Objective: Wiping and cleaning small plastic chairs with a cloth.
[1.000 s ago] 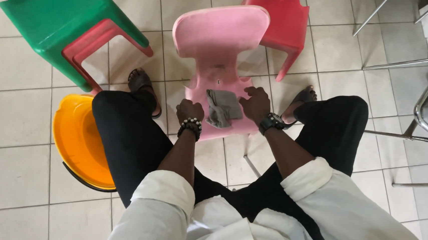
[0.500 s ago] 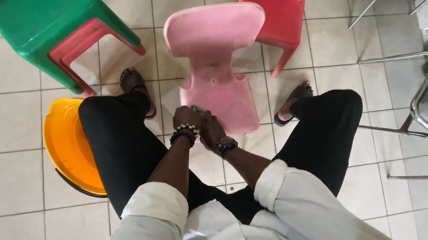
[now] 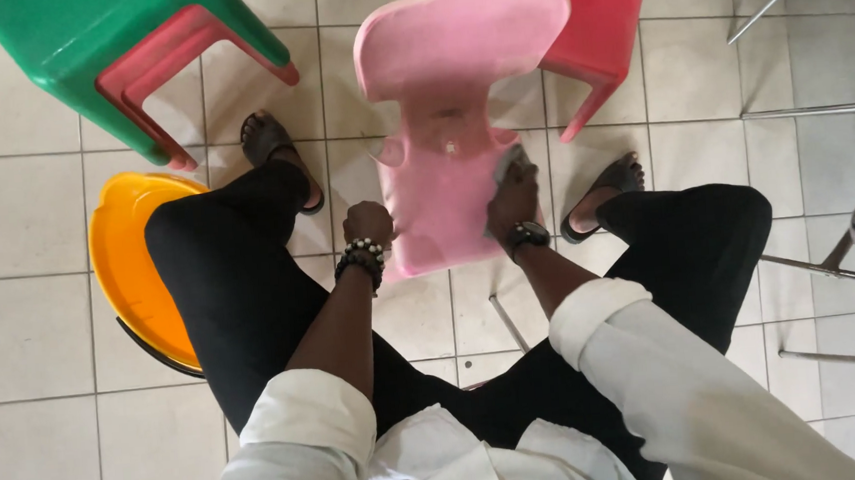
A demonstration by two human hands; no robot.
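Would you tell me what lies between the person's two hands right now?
In the head view, the front of the pink chair seat lies between the left hand at its left edge and the right hand, which presses a grey cloth on it.

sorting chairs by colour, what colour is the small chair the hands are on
Pink; the small chair shows best in the head view.

Most of the grey cloth (image 3: 512,161) lies hidden under the right hand (image 3: 513,202); only a corner shows at the fingertips. The left hand (image 3: 367,222) closes its grip at the front left corner of the pink chair (image 3: 443,179), with its fingers out of sight. The top edge cuts off the green stool (image 3: 103,42) and the red chair (image 3: 601,17). A black-clad leg (image 3: 235,283) covers part of the yellow basin (image 3: 133,256). The metal frames (image 3: 851,271) run off the right edge.
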